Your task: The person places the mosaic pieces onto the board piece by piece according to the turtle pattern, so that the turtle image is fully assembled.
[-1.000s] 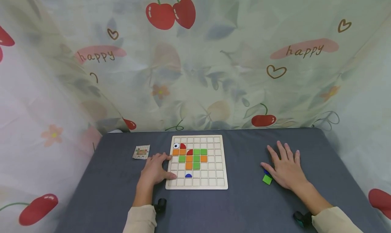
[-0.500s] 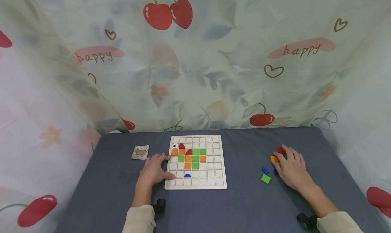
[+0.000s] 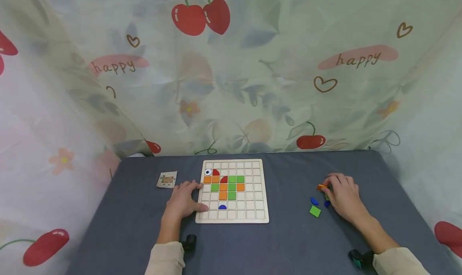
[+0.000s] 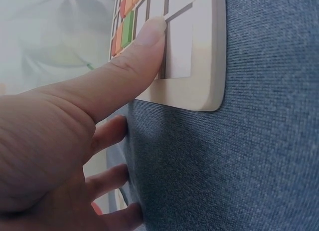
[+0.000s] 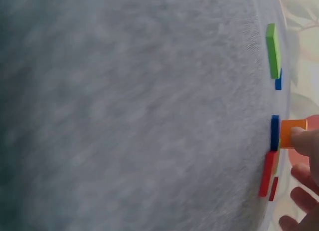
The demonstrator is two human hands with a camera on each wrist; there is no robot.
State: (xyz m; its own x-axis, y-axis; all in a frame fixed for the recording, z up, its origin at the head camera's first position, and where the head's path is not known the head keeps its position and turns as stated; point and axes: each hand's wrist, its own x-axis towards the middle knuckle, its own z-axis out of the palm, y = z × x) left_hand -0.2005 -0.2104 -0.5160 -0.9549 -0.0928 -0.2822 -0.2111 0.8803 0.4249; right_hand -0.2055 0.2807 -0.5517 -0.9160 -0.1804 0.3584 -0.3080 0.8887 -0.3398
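A pale curtain (image 3: pixel 231 86) printed with cherries, hearts and the word "happy" hangs behind a table (image 3: pixel 288 243) covered in dark grey-blue cloth. At the middle of the table lies a square wooden board (image 3: pixel 250 205) marked off in a grid.

The left hand (image 3: pixel 182 200) is at the board's left side, fingers spread and loose, the thumb resting on the near left corner. The right hand (image 3: pixel 345 197), well apart from the board, pinches an orange tile (image 3: pixel 321 187) between thumb and fingers; whether the tile touches the cloth, I cannot tell. A black wrist camera (image 3: pixel 190 242) shows beside the left sleeve (image 3: pixel 166 258). To the left of the board's far half lies a small picture card (image 3: pixel 167 180).

Green and orange squares fill a cluster of cells on the board, with red rounded pieces among them, a white eye tile (image 3: pixel 208 172) at upper left and a blue half-round (image 3: pixel 222 207) below. Near the right hand lie a loose green tile (image 3: pixel 315 211) and two blue pieces (image 3: pixel 314 201); the right wrist view also shows red pieces (image 5: pixel 268 173) there.
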